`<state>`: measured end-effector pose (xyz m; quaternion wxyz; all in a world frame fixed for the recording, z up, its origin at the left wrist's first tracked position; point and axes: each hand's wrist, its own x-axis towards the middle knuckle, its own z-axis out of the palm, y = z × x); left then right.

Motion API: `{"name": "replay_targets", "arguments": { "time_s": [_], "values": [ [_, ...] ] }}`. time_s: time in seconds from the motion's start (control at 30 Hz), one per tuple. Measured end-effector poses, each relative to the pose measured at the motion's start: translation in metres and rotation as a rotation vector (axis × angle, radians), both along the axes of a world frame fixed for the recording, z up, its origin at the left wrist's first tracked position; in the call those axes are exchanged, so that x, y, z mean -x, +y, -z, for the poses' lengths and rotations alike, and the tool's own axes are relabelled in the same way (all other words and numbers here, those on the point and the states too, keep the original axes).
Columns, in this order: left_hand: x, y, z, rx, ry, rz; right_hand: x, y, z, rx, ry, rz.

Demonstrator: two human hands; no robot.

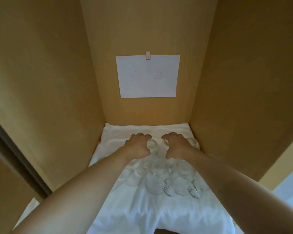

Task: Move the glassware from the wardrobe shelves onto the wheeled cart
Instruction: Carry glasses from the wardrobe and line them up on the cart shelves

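Observation:
Clear glassware stands on a white cloth (142, 210) covering the wardrobe shelf. My left hand (137, 146) reaches to the back row, its fingers and thumb curled round a small glass (152, 144). My right hand (176, 146) curls in the same way round another small glass (165, 143) beside it. A third glass (193, 143) stands to the right of that hand. Nearer me are two handled glass mugs (156, 181) (184, 181) and a few short tumblers (132, 174) under my left forearm. The cart is out of view.
Brown wardrobe walls close in on the left (57, 98) and the right (235, 98). A white paper sheet (148, 76) is taped to the back panel. A dark door edge (15, 149) runs down the left.

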<state>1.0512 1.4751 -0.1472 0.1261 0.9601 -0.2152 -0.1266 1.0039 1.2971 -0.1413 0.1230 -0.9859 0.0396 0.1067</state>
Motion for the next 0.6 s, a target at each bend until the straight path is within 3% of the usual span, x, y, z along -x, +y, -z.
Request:
{"name": "replay_targets", "arguments": {
  "time_s": [0.33, 0.6],
  "values": [
    [-0.032, -0.035, 0.021, -0.139, 0.129, 0.096, -0.037, -0.01, 0.006, 0.137, 0.036, -0.084],
    [-0.052, -0.036, 0.02, -0.096, 0.119, 0.101, -0.051, -0.018, 0.005, -0.041, 0.1, -0.019]
  ]
}}
